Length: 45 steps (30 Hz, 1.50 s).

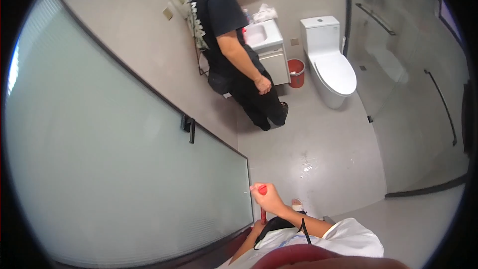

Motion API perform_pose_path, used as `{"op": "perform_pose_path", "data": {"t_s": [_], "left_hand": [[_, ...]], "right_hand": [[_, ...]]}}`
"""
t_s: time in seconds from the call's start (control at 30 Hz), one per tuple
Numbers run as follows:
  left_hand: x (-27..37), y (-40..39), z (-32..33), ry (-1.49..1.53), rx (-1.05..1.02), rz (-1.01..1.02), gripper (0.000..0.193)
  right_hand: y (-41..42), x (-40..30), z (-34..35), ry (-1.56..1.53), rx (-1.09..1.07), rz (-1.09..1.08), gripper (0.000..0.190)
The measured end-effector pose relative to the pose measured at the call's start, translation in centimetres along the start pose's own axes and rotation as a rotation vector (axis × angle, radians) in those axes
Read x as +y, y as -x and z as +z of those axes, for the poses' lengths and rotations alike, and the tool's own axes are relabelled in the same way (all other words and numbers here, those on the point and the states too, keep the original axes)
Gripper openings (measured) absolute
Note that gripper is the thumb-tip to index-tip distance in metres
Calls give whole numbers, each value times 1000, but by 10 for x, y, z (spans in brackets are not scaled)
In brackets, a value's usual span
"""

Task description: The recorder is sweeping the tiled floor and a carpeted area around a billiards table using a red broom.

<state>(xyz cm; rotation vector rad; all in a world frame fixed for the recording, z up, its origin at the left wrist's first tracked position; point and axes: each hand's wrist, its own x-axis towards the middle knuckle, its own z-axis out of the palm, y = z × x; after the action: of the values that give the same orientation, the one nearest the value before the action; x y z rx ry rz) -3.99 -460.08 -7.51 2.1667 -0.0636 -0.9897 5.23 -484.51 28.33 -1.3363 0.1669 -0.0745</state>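
Note:
My right hand [271, 198] is closed around the top of a red pole [263, 215], and its rounded red end shows above the fist. Lower down, my left hand [258, 227] grips the same pole, close to my body. Whatever is at the pole's lower end is hidden. Both hands are near the edge of a frosted glass door [123, 157] on the left. Beyond the hands, a wet patch [307, 168] glistens on the grey floor [283, 145].
A person in dark clothes [224, 26] stands beside a washbasin cabinet [272, 65]. A red waste bin [297, 78] stands between the cabinet and a white toilet [334, 71] with its lid down. To the right is a glass shower partition [410, 119]. The door has a black handle [192, 130].

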Motion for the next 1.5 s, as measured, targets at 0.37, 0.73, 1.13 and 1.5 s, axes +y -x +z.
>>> {"op": "perform_pose_path", "data": {"t_s": [0.37, 0.73, 1.13, 1.5], "left_hand": [[-43, 12, -17, -146, 221, 453, 20], [-10, 86, -4, 292, 431, 347, 23], [-19, 254, -53, 506, 458, 200, 26], [-31, 230, -104, 285, 555, 347, 17]], "right_hand": [[4, 25, 35, 87, -83, -85, 31], [79, 2, 119, 57, -84, -120, 26], [212, -1, 249, -98, -504, -204, 29], [193, -20, 266, 12, -75, -291, 30]]}}
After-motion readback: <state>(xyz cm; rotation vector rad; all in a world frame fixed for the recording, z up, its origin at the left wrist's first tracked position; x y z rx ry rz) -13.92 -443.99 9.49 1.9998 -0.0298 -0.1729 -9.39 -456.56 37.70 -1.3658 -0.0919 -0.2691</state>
